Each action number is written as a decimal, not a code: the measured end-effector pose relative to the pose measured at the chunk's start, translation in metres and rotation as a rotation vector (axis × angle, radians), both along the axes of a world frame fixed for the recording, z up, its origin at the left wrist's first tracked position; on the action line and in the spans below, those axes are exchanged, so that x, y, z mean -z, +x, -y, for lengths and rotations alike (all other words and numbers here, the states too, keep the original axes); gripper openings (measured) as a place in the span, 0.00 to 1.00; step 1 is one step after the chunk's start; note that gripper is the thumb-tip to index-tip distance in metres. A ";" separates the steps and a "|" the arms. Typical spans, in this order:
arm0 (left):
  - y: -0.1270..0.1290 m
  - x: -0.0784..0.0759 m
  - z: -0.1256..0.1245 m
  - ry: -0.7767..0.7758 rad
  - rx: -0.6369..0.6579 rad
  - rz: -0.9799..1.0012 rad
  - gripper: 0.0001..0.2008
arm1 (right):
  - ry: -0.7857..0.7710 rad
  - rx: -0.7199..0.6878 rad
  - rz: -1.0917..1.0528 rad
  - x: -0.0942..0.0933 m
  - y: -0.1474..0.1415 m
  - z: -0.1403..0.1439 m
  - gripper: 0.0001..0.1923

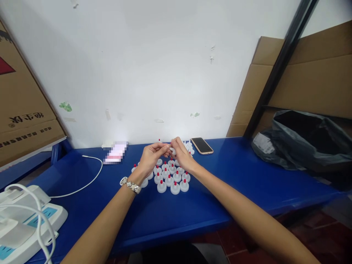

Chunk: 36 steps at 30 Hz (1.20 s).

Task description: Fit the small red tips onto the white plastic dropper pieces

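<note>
Several white bottle caps with red-tipped nozzles (175,187) stand upright on the blue table, grouped below and around both hands. Above them, my right hand (182,156) is closed on a white nozzle cap (172,150), only part of which shows between the fingers. My left hand (150,158), with a watch on its wrist, has thumb and forefinger pinched together right beside that cap. Whatever lies in this pinch is too small and covered to make out. Behind my right hand lies a pile of white nozzle pieces (189,146) without red tips.
A phone (202,145) lies at the table's back edge, right of the hands. Another lit phone (117,152) is on the left. A white cable (93,179) runs to a power strip (52,220) at front left. A grey plastic bag (286,143) sits on the right.
</note>
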<state>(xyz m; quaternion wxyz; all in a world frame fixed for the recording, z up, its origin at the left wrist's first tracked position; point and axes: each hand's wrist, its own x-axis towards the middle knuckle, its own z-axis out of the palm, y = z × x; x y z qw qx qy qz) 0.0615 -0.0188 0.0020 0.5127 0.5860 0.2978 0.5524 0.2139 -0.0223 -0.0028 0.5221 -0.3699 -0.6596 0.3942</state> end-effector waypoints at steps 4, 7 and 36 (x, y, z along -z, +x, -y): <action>-0.010 0.000 -0.008 0.029 -0.064 -0.028 0.15 | -0.047 -0.164 0.062 -0.009 0.006 0.003 0.18; -0.015 -0.002 -0.009 0.051 -0.104 -0.094 0.16 | -0.037 -0.196 0.079 -0.011 0.012 -0.002 0.16; -0.026 -0.001 0.001 0.495 -0.365 -1.127 0.13 | -0.044 0.390 1.055 -0.010 -0.006 -0.155 0.10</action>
